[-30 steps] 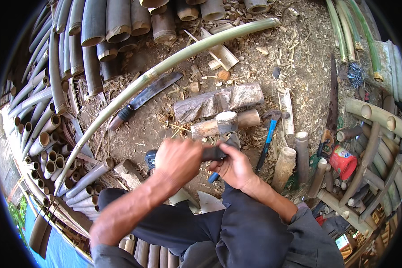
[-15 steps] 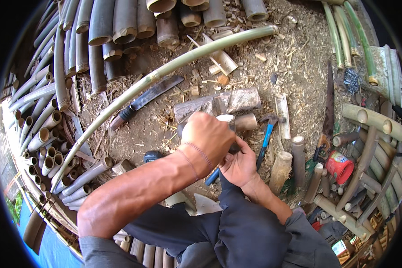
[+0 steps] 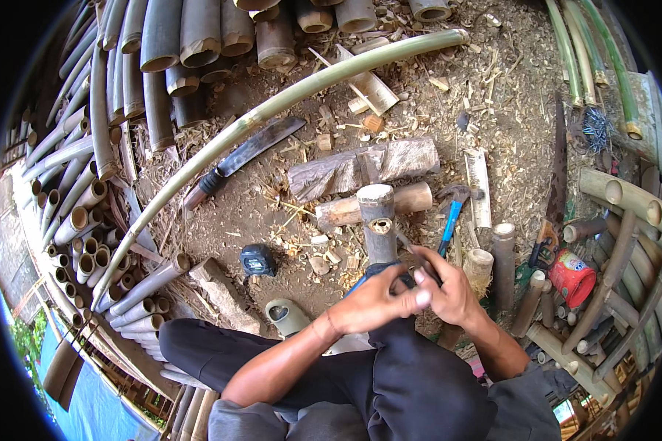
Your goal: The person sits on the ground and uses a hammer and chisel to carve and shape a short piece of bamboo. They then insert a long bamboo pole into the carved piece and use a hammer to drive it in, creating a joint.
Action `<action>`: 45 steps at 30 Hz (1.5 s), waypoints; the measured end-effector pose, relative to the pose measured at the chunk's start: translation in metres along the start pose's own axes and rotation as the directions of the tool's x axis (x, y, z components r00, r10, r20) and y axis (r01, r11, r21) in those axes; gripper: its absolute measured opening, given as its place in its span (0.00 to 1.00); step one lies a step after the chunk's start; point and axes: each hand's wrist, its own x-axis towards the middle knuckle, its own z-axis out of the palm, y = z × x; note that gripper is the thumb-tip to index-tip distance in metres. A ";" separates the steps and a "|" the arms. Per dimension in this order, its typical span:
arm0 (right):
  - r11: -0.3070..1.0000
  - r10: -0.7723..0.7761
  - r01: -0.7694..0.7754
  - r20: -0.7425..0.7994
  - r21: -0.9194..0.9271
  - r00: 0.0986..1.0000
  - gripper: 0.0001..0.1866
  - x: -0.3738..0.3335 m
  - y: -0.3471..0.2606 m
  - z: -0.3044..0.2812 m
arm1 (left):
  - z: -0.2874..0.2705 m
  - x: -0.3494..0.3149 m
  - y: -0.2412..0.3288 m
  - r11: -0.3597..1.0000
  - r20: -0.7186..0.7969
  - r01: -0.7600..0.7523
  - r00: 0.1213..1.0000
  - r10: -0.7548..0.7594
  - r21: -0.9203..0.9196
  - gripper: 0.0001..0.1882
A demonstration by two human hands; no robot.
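Note:
A short bamboo section [image 3: 379, 239] with a pale cut top and a hole in its side stands in front of my hands. Just on the near side of it, over my knee, my two hands are close together. My left hand [image 3: 371, 303] is curled round something dark that I cannot make out. Beside it my right hand [image 3: 452, 287] is closed too, and a thin dark end juts from near its fingers toward the bamboo; its kind is unclear. Both hands are apart from the bamboo section.
Beyond lie a log [image 3: 364, 167], a bamboo offcut [image 3: 412, 198], a blue-handled hammer [image 3: 451, 224] and a machete [image 3: 261, 147]. A tape measure [image 3: 258, 259] sits left. A long green pole [image 3: 272, 106] arcs across. Bamboo stacks, a handsaw [image 3: 557, 162] and a red container [image 3: 572, 278] flank the space.
Both hands have drawn back from the bamboo section toward me. My left forearm has lowered, uncovering the section's side hole and the offcut behind it. The view has shifted slightly.

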 end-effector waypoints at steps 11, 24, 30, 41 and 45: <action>0.893 0.011 0.045 0.122 -0.448 0.992 0.15 0.045 -0.001 -0.022 | 0.013 0.073 -0.005 0.994 -0.484 0.051 0.870 -0.090 -0.093 0.24; 0.482 -0.087 0.432 0.449 -0.763 0.889 0.10 0.093 -0.070 -0.039 | 0.015 0.062 0.003 0.260 -0.330 -0.301 0.941 -0.074 -0.917 0.13; 0.886 0.138 -0.034 0.192 -0.463 0.972 0.12 0.053 -0.026 -0.028 | 0.000 0.071 0.006 0.889 -0.352 -0.009 0.920 -0.172 -0.458 0.16; 0.305 -0.028 0.604 0.627 -0.736 0.778 0.04 0.109 -0.097 -0.024 | 0.008 0.058 -0.002 0.019 -0.218 -0.218 0.976 -0.015 -0.976 0.17; 0.177 -0.073 0.617 0.614 -0.767 0.786 0.10 0.088 -0.070 -0.037 | 0.028 0.069 -0.015 0.024 -0.221 -0.223 0.973 0.061 -0.975 0.26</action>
